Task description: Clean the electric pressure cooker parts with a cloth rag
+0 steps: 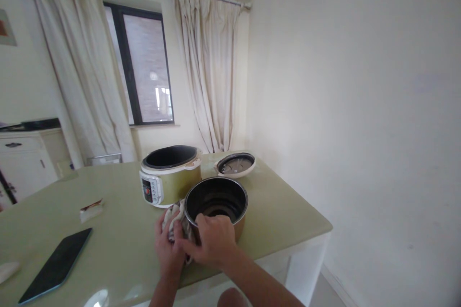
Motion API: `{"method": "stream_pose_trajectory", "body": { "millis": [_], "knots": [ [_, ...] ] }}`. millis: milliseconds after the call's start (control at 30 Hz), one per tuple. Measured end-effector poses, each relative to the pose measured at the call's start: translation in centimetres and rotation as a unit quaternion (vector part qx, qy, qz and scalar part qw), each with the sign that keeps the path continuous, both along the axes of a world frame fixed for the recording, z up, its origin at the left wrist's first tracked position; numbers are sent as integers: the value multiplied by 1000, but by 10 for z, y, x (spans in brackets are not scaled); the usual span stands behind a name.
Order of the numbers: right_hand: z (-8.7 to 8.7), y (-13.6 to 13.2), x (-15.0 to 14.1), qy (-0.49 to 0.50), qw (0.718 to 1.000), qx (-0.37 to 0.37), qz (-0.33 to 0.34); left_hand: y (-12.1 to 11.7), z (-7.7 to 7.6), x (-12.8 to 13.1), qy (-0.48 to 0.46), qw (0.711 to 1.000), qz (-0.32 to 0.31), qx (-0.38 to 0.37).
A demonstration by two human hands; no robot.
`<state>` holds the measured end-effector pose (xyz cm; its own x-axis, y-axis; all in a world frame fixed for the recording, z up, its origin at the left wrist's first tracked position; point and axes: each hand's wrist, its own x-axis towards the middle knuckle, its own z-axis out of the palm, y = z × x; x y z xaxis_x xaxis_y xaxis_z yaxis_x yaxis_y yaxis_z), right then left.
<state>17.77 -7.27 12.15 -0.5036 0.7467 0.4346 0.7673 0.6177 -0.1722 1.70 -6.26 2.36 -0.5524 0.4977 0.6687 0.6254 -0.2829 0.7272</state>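
Note:
A dark inner pot [216, 200] with a gold outer wall stands near the table's front edge. My right hand [212, 242] grips its near rim, fingers curled over the edge. My left hand [168, 244] presses a crumpled white-and-dark cloth [173, 218] against the pot's left side. Just behind stands the green-gold cooker body [169, 175], open and without its pot. The cooker's lid [236, 164] lies upturned behind the pot to the right.
The pale green table [118, 244] ends at the right near a white wall. A dark phone [55, 265] lies at the front left, a small packet [90, 210] beyond it. A window with curtains and a white cabinet [25, 160] stand behind.

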Motion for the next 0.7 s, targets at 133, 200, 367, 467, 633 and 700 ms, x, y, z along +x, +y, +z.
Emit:
{"method": "stream_pose_trajectory", "body": {
  "millis": [133, 200, 367, 467, 633, 700],
  "knots": [
    [-14, 31, 62, 13, 996, 56, 70, 4, -2, 1, 20, 999, 13, 26],
    [-12, 41, 81, 9, 994, 64, 90, 7, -1, 4, 46, 998, 6, 35],
    [13, 26, 66, -20, 997, 29, 63, 8, 3, 7, 91, 994, 2, 64],
    [24, 6, 24, -14, 1000, -15, -24, 5, 1, 6, 99, 992, -7, 74],
    [24, -7, -33, -14, 993, -86, -82, 3, -5, 3, 90, 990, -60, 86],
    [19, -7, -33, -15, 994, -74, -75, 3, -7, 1, 68, 993, -55, 75]
  ]
}}
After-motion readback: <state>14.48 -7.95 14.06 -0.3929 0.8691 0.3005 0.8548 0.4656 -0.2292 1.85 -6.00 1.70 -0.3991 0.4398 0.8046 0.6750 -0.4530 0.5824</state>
